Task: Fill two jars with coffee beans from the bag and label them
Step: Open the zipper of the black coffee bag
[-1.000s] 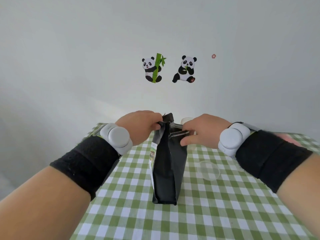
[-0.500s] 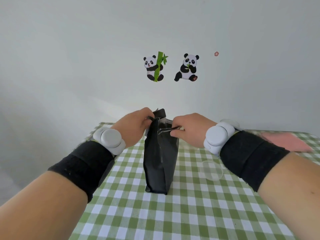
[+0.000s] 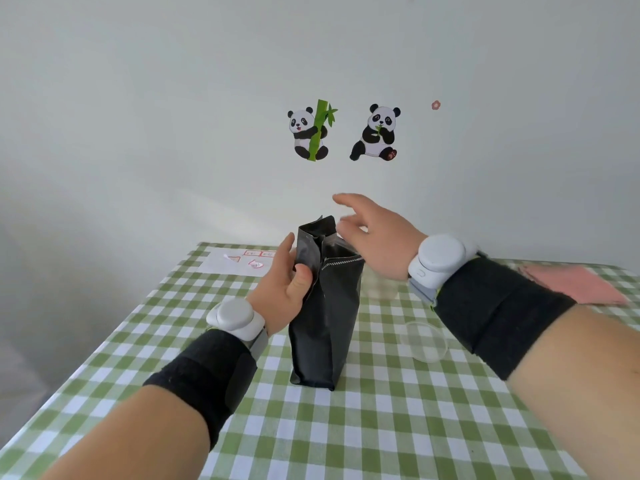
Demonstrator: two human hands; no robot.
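I am holding the black bag (image 3: 322, 323) with my left grip (image 3: 284, 292), thumb pressing on its near face and fingers wrapping behind its upper left edge. The bag is standing upright in the middle of the counter (image 3: 398, 427), on the green checked cloth, with its top creased and a pale zipper line showing across the front. My right grip (image 3: 374, 237) is hanging wide, fingers spreading above and just behind the bag's top right corner and holding nothing; I cannot tell whether it is touching the bag. A clear jar (image 3: 381, 285) is showing faintly just right of the bag under my right wrist, and a clear round piece (image 3: 424, 341) is lying nearer me. A white sheet (image 3: 239, 261) with red-outlined shapes is lying at the far left, and something flat and pink (image 3: 575, 282) at the far right.
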